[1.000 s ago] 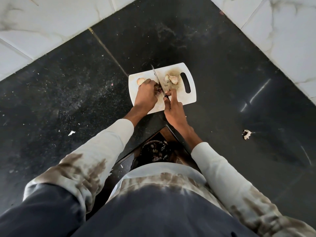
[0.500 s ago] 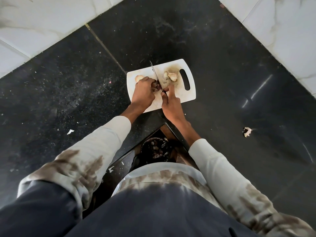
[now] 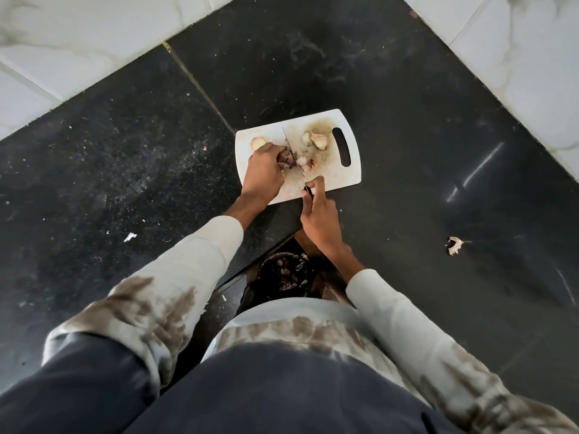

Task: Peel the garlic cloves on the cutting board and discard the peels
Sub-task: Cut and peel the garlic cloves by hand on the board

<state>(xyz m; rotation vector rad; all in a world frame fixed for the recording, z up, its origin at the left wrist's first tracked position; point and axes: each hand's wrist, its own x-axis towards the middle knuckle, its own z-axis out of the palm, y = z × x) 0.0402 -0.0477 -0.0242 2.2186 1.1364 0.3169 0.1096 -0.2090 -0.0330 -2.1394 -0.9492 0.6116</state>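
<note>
A white cutting board [image 3: 340, 173] with a handle slot lies on the black counter. My left hand [image 3: 264, 173] pinches a purplish garlic clove [image 3: 287, 158] against the board. My right hand [image 3: 319, 219] grips a knife [image 3: 294, 155] by its handle, forefinger stretched along it, and the blade runs across the board right beside the held clove. More cloves lie on the board: one pale clove [image 3: 258, 141] at the far left, a pair [image 3: 315, 138] near the handle slot, and small pieces [image 3: 305, 162] just right of the blade.
A loose garlic peel [image 3: 454, 244] lies on the black counter [image 3: 423, 151] to the right. A small white scrap [image 3: 130, 236] lies to the left. Below the counter edge stands a dark bin [image 3: 286, 274] holding scraps. White marble walls [image 3: 78, 42] border the counter at the back.
My right hand has drawn back toward me with the knife, off the board's near edge. Small clove pieces now show right of the blade. My left hand stays on its clove.
</note>
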